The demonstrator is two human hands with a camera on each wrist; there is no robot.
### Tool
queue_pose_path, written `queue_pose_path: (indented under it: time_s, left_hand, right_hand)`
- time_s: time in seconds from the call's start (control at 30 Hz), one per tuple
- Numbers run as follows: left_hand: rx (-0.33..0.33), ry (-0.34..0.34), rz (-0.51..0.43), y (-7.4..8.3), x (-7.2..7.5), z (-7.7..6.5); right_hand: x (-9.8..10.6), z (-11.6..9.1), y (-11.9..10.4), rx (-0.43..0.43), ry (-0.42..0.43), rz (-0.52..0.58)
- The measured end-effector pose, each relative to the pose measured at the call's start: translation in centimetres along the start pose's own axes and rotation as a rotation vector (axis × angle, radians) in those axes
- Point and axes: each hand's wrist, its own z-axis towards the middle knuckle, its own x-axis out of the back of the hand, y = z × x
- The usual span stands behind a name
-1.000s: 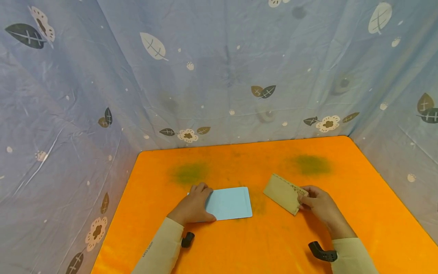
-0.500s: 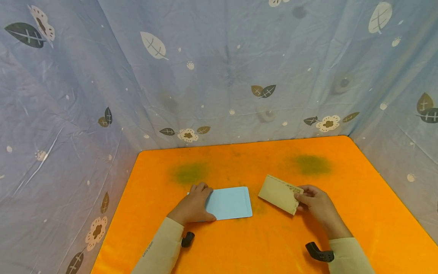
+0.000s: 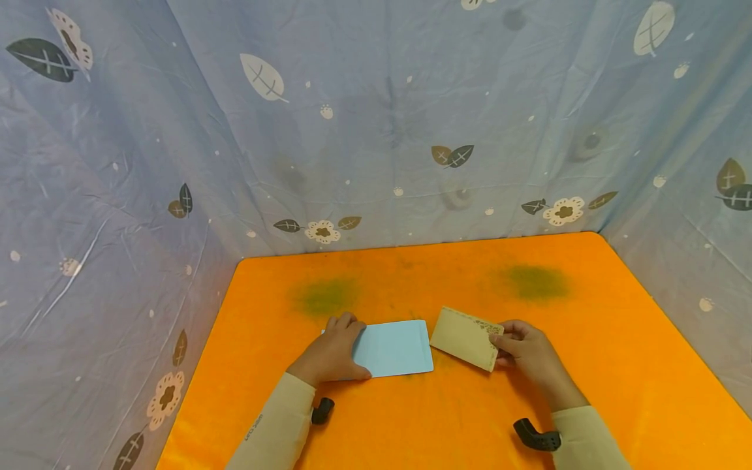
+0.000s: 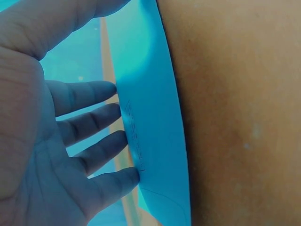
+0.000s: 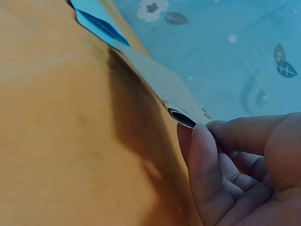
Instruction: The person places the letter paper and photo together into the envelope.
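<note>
A light blue envelope [image 3: 392, 349] lies flat on the orange tabletop. My left hand [image 3: 331, 352] spans its left end, thumb at the near edge and fingertips at the far edge. In the left wrist view the fingertips touch the rim of the envelope [image 4: 157, 117]. From the right wrist view, the mouth of the envelope [image 5: 101, 26] bulges apart. My right hand [image 3: 531, 356] pinches the right end of a tan card [image 3: 464, 336] with a cut-out floral pattern. The card [image 5: 160, 77] looks folded, curving into a loop by my thumb. Its left corner is beside the envelope's right end.
An orange cloth-covered table [image 3: 399, 424] bears two dark greenish stains toward the back. Blue curtains [image 3: 382, 130] printed with leaves and flowers hang along the back and both sides. A black wrist mount [image 3: 536, 436] sticks out from the right sleeve, another [image 3: 322, 411] from the left.
My right hand has moved left with the tan card, bringing it up to the envelope's right end and turning it slightly flatter. The left hand and envelope have stayed in place.
</note>
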Motion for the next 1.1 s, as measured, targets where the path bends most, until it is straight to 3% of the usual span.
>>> queue_pose_path:
  time_s: [0.47, 1.1]
  left_hand:
    - [-0.012, 0.004, -0.010, 0.0, 0.1, 0.0]
    - [-0.023, 0.007, -0.008, -0.2, 0.1, 0.0]
  right_hand:
    - [-1.3, 0.4, 0.3, -0.028, -0.044, 0.041]
    - [-2.3, 0.5, 0.5, -0.037, -0.053, -0.013]
